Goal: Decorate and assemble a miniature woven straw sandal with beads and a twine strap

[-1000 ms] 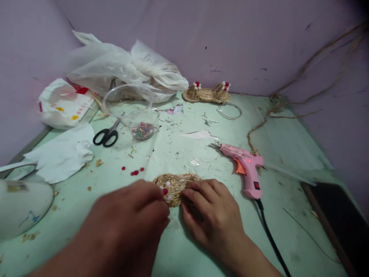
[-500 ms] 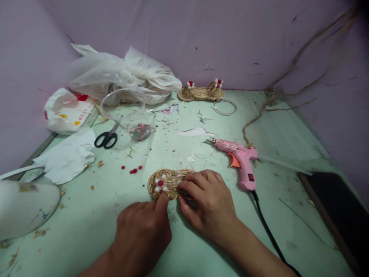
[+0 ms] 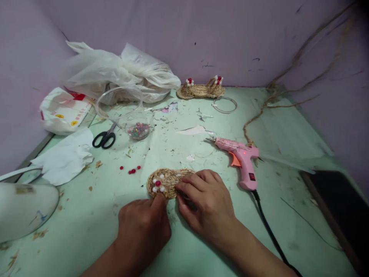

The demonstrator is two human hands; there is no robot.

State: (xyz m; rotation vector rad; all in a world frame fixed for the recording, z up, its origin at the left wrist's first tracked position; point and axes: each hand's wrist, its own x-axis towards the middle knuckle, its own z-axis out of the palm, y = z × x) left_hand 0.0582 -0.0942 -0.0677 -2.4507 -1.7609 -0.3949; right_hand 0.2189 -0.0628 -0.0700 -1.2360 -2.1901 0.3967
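Observation:
A small woven straw sole (image 3: 170, 184) lies on the green tabletop, with a flower of white beads around a red bead (image 3: 157, 183) near its left end. My left hand (image 3: 145, 227) is curled, its thumb and finger pressed at the sole's near edge below the flower. Over the sole's right part, my right hand (image 3: 206, 202) grips it with bent fingers and thumb, covering that end. Several loose red beads (image 3: 132, 171) lie up and left of the sole. To the right, a pink glue gun (image 3: 245, 161) rests on its side with its red light lit.
Black-handled scissors (image 3: 104, 139), a clear tub with coloured beads (image 3: 138, 131) and plastic bags (image 3: 121, 73) stand at the back left. Finished straw slippers (image 3: 201, 90) and a wire ring (image 3: 225, 105) lie at the back. A dark phone (image 3: 337, 215) is at right, a white lamp base (image 3: 27, 211) at left.
The view has shifted slightly. The bead flower sits a little further left, and both hands stay on the sole with nearly the same hold.

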